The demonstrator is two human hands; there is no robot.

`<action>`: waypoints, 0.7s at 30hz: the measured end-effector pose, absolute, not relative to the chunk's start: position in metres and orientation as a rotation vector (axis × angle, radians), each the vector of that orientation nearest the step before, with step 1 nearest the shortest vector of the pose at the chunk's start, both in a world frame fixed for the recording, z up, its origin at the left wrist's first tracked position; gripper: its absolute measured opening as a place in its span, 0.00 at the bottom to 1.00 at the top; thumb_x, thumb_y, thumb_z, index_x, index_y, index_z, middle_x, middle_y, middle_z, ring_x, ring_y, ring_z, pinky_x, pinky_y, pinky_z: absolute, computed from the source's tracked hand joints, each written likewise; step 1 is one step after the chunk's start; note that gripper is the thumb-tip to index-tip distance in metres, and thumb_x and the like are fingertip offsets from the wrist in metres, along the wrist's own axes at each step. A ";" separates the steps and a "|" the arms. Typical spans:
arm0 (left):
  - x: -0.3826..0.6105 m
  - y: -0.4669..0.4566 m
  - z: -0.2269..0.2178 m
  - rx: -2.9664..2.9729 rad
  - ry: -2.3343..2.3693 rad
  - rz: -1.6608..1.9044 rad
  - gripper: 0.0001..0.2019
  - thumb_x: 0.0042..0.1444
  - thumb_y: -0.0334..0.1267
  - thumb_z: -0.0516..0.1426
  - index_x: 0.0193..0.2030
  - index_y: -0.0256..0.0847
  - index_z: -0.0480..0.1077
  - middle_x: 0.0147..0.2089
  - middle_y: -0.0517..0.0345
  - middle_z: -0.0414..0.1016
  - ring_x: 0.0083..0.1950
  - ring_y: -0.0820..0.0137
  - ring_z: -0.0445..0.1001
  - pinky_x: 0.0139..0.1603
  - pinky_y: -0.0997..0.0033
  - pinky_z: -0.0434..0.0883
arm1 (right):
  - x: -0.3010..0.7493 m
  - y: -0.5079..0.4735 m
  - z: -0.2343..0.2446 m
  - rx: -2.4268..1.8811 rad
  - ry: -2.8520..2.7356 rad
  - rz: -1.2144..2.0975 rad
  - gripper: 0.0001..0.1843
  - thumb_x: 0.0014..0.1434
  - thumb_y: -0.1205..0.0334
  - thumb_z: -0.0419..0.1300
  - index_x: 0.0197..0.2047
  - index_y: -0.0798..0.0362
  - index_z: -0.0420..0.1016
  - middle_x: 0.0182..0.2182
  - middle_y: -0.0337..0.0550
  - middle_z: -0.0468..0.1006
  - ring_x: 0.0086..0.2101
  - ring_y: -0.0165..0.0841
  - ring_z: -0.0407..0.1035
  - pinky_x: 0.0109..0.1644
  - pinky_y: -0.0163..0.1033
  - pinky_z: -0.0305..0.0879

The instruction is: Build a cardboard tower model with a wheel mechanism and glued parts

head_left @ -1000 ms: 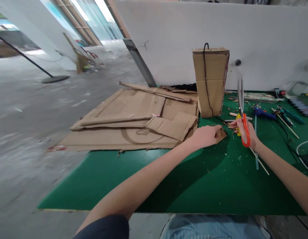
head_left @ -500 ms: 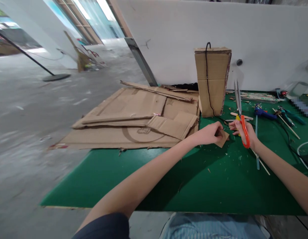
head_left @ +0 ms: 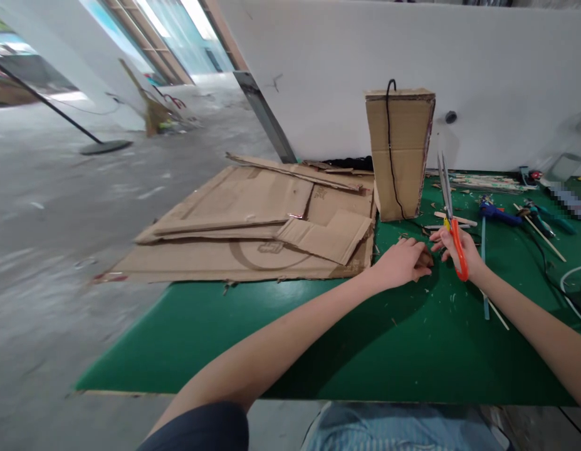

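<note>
My left hand [head_left: 403, 263] is low over the green tabletop, its fingers curled over a small piece of cardboard [head_left: 427, 258] that they mostly hide. Just to its right, my right hand [head_left: 466, 252] holds a pair of scissors [head_left: 459, 248] by the orange handle. The blades point up and away from me, nearly closed together. Behind both hands a tall cardboard box [head_left: 403, 156] stands upright, with a black cord [head_left: 391, 150] running down its front.
Flattened cardboard sheets [head_left: 252, 200] lie stacked on the left of the green table [head_left: 200, 332]. To the right are a blue glue gun [head_left: 501, 213], pliers [head_left: 548, 219], thin sticks [head_left: 499, 313] and a white cable [head_left: 567, 294]. A white panel [head_left: 332, 81] rises behind the table.
My left hand has turned palm down over the small cardboard piece, which now shows much less. My right hand with the scissors has shifted slightly left.
</note>
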State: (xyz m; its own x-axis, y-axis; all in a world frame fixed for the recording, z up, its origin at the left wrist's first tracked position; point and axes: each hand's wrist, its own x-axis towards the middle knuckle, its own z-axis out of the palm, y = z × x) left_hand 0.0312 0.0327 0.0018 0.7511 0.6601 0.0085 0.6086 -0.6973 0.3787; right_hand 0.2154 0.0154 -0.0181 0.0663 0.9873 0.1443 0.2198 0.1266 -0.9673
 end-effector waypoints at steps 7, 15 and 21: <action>0.034 0.027 0.007 2.277 0.797 0.431 0.09 0.56 0.31 0.61 0.43 0.37 0.69 0.40 0.53 0.75 0.50 0.60 0.72 0.51 0.62 0.69 | 0.216 0.013 -0.020 -1.243 -1.378 0.921 0.31 0.50 0.29 0.63 0.34 0.52 0.72 0.36 0.47 0.75 0.29 0.34 0.72 0.21 0.36 0.67; 0.028 0.034 0.022 1.710 0.940 0.916 0.07 0.63 0.39 0.56 0.41 0.40 0.63 0.32 0.64 0.66 0.34 0.73 0.67 0.38 0.71 0.67 | 0.203 0.011 -0.013 -1.105 -1.302 1.113 0.24 0.41 0.43 0.74 0.33 0.50 0.73 0.29 0.40 0.74 0.31 0.35 0.70 0.34 0.42 0.70; 0.029 0.035 0.024 1.826 0.901 0.944 0.07 0.66 0.37 0.51 0.45 0.38 0.66 0.44 0.53 0.73 0.49 0.68 0.72 0.56 0.64 0.68 | 0.195 0.008 -0.016 -1.034 -1.222 1.131 0.17 0.47 0.53 0.72 0.31 0.49 0.70 0.28 0.35 0.71 0.28 0.30 0.66 0.34 0.40 0.66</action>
State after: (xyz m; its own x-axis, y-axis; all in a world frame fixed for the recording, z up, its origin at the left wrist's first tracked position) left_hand 0.0285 0.0347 0.0238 0.4511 0.8590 0.2420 0.2016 -0.3623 0.9100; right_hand 0.1945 0.0075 -0.0162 0.0046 0.9876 0.1571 -0.0804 0.1569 -0.9843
